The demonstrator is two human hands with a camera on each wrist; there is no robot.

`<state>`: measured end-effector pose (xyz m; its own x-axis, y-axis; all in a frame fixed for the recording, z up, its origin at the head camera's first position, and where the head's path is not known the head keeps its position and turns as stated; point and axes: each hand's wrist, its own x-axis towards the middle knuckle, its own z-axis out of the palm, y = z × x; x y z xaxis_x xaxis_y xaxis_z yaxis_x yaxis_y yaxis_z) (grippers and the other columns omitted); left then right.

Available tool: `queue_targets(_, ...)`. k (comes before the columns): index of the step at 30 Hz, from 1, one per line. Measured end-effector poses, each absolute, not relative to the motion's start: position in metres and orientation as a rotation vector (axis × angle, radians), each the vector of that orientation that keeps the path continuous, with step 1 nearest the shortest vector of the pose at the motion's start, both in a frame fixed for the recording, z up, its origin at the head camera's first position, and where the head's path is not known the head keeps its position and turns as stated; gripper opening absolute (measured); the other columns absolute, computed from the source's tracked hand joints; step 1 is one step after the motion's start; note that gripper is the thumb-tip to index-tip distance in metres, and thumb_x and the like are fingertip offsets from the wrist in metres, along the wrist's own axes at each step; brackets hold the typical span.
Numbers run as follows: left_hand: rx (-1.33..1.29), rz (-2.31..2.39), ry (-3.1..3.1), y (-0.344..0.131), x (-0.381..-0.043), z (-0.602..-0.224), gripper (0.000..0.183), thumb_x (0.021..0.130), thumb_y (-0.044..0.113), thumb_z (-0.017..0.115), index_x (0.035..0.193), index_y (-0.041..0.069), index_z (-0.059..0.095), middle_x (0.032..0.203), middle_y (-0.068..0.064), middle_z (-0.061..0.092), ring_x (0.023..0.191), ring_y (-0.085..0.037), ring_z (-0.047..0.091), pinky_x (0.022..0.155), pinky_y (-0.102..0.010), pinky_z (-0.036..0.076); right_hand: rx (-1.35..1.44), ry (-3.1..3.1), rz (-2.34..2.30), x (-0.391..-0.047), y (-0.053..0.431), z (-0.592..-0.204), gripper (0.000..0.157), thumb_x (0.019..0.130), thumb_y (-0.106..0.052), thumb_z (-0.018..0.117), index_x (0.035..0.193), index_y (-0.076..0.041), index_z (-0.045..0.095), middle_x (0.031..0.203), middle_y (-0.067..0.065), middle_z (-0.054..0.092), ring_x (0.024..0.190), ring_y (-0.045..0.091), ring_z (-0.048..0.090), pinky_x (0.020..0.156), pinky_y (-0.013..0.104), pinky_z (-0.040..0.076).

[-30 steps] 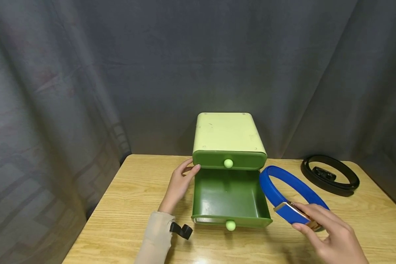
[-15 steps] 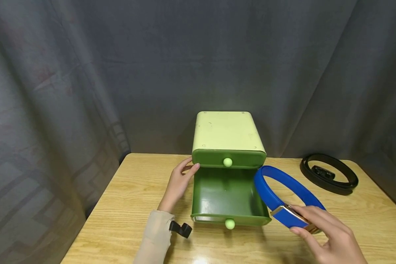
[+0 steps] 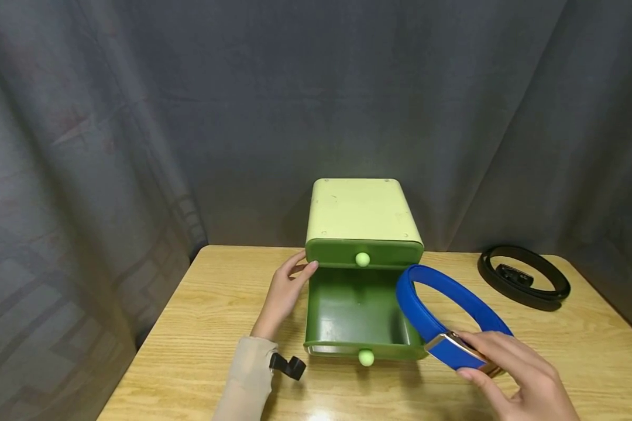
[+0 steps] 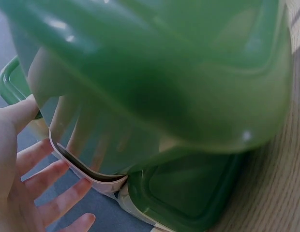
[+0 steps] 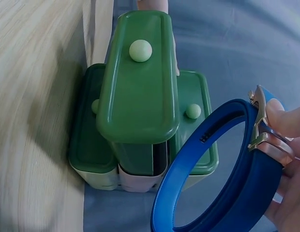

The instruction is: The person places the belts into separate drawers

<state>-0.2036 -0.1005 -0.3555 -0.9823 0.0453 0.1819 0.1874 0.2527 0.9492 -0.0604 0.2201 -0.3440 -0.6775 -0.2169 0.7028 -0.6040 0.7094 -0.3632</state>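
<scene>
My right hand [image 3: 516, 365] pinches a coiled blue belt [image 3: 426, 316] by its gold-edged buckle [image 5: 273, 140]. The belt's loop hangs tilted in the air, its far end overlapping the right side of a pulled-out green drawer [image 3: 366, 310] in the head view. That drawer belongs to a small pale yellow-green drawer cabinet [image 3: 362, 207] and shows a bare inside. My left hand [image 3: 284, 292] rests against the cabinet's left side, thumb near the top drawer's front corner. In the left wrist view its fingers [image 4: 63, 193] are spread, fairly straight, along the casing.
A coiled black belt [image 3: 524, 278] lies at the back right of the wooden table [image 3: 189, 351]. The cabinet's top drawer [image 3: 337, 252] is pushed in. Below the pulled-out one, a lower drawer [image 5: 92, 140] shows in the right wrist view. A grey curtain [image 3: 347, 105] hangs behind.
My right hand has carried the blue belt a little to the left, so its loop covers more of the drawer's right side. My left hand has stayed at the cabinet.
</scene>
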Motion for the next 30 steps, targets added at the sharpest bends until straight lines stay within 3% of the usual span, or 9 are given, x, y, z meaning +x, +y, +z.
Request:
queue_targets(24,-0.230,-1.847,-2.384,-0.103,-0.202,-0.357,0.048,0.099,0.024,0.063,0.141,0.003,0.054,0.144,-0.017,0.051,0.122,-0.036,0.055,0.098,-0.050,0.047,0.755,-2.266,0.854,-0.062,0.208,-0.342,0.061,0.057,0.007,0.089,0.114,-0.008,0.072,0.095,-0.005,0.067,0.078,0.003,0.057,0.061,0.012,0.048)
queue_targets(30,-0.239,-1.835,-2.366,-0.105,-0.227,-0.392,0.052,0.097,0.037,0.064,0.141,0.012,0.056,0.144,-0.011,0.051,0.122,-0.032,0.056,0.095,-0.049,0.049,0.759,-2.259,0.869,-0.063,0.206,-0.343,0.062,0.059,0.007,0.089,0.116,-0.009,0.072,0.099,-0.004,0.068,0.080,0.003,0.057,0.061,0.012,0.048)
